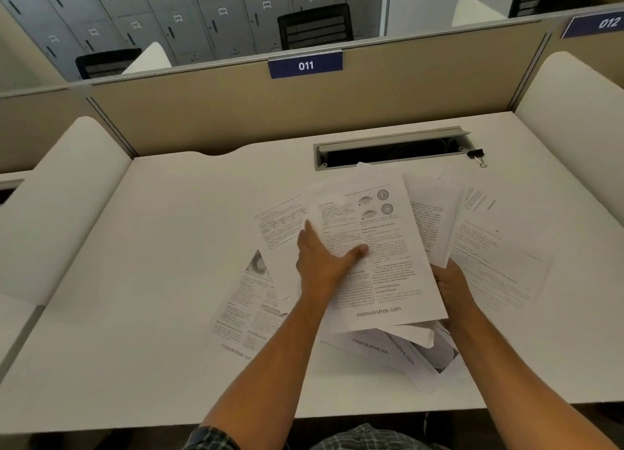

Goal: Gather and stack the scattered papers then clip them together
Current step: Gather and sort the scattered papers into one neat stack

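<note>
With our left hand [320,260] flat on the top sheet [374,247] and our right hand [450,286] gripping the ragged stack's edge, loose papers [250,308] on the worktop [152,247] may slip askew, and the binder clip [476,155] sits well apart.
</note>
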`<state>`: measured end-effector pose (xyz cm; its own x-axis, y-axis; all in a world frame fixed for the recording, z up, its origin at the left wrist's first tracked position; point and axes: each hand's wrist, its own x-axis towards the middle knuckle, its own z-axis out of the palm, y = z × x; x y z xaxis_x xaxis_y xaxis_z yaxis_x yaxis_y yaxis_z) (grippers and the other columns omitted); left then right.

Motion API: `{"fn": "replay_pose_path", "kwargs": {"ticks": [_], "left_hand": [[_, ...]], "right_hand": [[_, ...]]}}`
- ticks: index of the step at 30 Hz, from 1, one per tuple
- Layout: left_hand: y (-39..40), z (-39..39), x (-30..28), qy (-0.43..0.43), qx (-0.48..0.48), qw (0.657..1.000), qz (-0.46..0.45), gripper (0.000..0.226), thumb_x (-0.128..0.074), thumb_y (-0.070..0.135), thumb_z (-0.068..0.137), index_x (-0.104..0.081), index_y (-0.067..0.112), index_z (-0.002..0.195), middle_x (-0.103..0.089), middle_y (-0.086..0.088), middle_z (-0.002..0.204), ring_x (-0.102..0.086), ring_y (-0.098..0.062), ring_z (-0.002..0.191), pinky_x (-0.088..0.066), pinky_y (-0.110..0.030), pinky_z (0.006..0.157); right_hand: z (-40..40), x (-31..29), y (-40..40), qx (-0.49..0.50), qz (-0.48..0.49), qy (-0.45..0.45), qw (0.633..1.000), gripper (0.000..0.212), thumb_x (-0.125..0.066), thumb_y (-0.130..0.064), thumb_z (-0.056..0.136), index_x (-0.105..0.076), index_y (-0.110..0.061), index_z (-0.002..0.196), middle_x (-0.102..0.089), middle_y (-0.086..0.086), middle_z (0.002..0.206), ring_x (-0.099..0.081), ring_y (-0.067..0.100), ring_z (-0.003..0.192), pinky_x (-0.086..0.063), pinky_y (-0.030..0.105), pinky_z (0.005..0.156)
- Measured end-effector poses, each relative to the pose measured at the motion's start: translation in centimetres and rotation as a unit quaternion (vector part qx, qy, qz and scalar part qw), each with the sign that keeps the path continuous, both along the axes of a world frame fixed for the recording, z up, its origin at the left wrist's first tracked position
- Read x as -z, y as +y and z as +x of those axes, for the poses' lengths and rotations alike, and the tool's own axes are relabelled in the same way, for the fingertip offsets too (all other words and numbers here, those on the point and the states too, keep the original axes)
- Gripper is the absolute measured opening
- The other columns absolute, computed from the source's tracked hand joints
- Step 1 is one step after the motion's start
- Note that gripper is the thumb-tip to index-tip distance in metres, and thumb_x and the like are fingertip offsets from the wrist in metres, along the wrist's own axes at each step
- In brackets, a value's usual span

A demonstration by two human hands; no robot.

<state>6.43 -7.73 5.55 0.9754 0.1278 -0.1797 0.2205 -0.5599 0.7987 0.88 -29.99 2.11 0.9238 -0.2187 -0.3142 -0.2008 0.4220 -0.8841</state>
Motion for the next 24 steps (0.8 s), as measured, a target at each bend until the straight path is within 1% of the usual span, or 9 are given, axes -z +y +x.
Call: {"fn": "replay_pose_path", "kwargs": {"ticks": [2, 4, 7, 11, 14, 16, 19, 22, 24], "left_hand": [[1.1, 0.5, 0.2, 0.007, -0.024, 0.996, -0.087, 0.114, -0.084, 0.071, 0.064, -0.033, 0.022, 0.153, -0.049, -0.003, 0.152, -0.049, -0.027, 0.14, -0.045, -0.049, 0.113], [1.8, 0.7, 0.2, -0.008, -0.001, 0.993, -0.117, 0.079, -0.084, 0.058, 0.075, -0.051, 0.025, 0.139, -0.065, 0.005, 0.133, -0.064, -0.02, 0.123, -0.053, -0.036, 0.1], [2.1, 0.7, -0.1, -0.016, 0.04, 0.99, -0.135, 0.066, -0.081, 0.051, 0.083, -0.054, 0.025, 0.138, -0.066, 0.008, 0.13, -0.066, -0.014, 0.115, -0.055, -0.034, 0.097], [2.3, 0.9, -0.4, 0.005, 0.056, 0.973, -0.225, 0.052, -0.085, 0.034, 0.082, -0.063, 0.015, 0.125, -0.075, 0.0, 0.119, -0.076, -0.021, 0.101, -0.063, -0.046, 0.089], [2.5, 0.7, -0.7, 0.009, 0.048, 0.955, -0.294, 0.038, -0.087, 0.022, 0.081, -0.071, 0.011, 0.113, -0.079, -0.006, 0.112, -0.079, -0.024, 0.093, -0.065, -0.04, 0.079], [2.6, 0.5, -1.3, 0.016, 0.051, 0.937, -0.344, 0.034, -0.089, 0.019, 0.078, -0.075, 0.012, 0.109, -0.08, -0.006, 0.109, -0.079, -0.026, 0.094, -0.065, -0.035, 0.075], [2.4, 0.4, -2.4, 0.023, 0.079, 0.921, -0.381, 0.035, -0.091, 0.018, 0.073, -0.079, 0.02, 0.106, -0.079, -0.005, 0.111, -0.077, -0.025, 0.1, -0.063, -0.032, 0.077], [2.3, 0.6, -3.3, -0.005, 0.131, 0.923, -0.361, 0.045, -0.09, 0.02, 0.071, -0.077, 0.024, 0.114, -0.077, -0.004, 0.116, -0.072, -0.027, 0.11, -0.063, -0.038, 0.086], [2.7, 0.8, -3.6, -0.016, 0.171, 0.92, -0.354, 0.047, -0.088, 0.018, 0.073, -0.074, 0.025, 0.118, -0.075, -0.006, 0.118, -0.07, -0.028, 0.113, -0.062, -0.042, 0.09]], "right_hand": [[0.1, 0.0, -0.1, -0.021, 0.013, 0.0, 1.0, 0.016, -0.064, -0.006, 0.096, -0.072, -0.003, 0.109, -0.078, 0.012, 0.09, -0.074, 0.03, 0.08, -0.064, 0.04, 0.067], [0.1, -0.3, 0.0, -0.061, 0.003, -0.006, 0.998, 0.026, -0.071, -0.012, 0.089, -0.073, -0.002, 0.113, -0.077, 0.017, 0.097, -0.075, 0.036, 0.088, -0.064, 0.044, 0.071], [0.0, -0.8, 0.3, -0.117, -0.039, 0.0, 0.992, 0.035, -0.079, -0.022, 0.083, -0.075, -0.006, 0.113, -0.074, 0.025, 0.112, -0.073, 0.042, 0.099, -0.062, 0.05, 0.082], [0.4, -1.4, 0.5, -0.109, -0.028, 0.023, 0.993, 0.031, -0.067, -0.03, 0.093, -0.075, -0.008, 0.113, -0.076, 0.019, 0.109, -0.065, 0.053, 0.113, -0.062, 0.046, 0.079], [0.5, -2.4, 0.4, -0.117, 0.062, -0.004, 0.991, 0.056, -0.046, -0.061, 0.102, -0.068, -0.023, 0.136, -0.071, 0.014, 0.13, -0.066, 0.043, 0.121, -0.058, 0.055, 0.09], [0.6, -3.2, 0.4, -0.143, 0.047, -0.037, 0.988, 0.07, -0.058, -0.07, 0.09, -0.063, -0.023, 0.141, -0.068, 0.015, 0.136, -0.067, 0.039, 0.122, -0.055, 0.061, 0.096], [0.9, -4.1, 0.5, -0.111, -0.092, -0.073, 0.987, 0.056, -0.09, -0.047, 0.067, -0.078, -0.025, 0.117, -0.077, 0.008, 0.119, -0.074, 0.032, 0.109, -0.063, 0.047, 0.085], [1.3, -4.7, 0.2, -0.068, -0.139, -0.125, 0.98, 0.04, -0.091, -0.037, 0.064, -0.082, -0.032, 0.103, -0.08, 0.0, 0.11, -0.077, 0.021, 0.101, -0.064, 0.031, 0.075], [1.3, -5.0, -0.2, -0.065, -0.148, -0.17, 0.972, 0.036, -0.09, -0.034, 0.068, -0.082, -0.033, 0.103, -0.079, 0.001, 0.111, -0.076, 0.023, 0.102, -0.064, 0.036, 0.075]]}}
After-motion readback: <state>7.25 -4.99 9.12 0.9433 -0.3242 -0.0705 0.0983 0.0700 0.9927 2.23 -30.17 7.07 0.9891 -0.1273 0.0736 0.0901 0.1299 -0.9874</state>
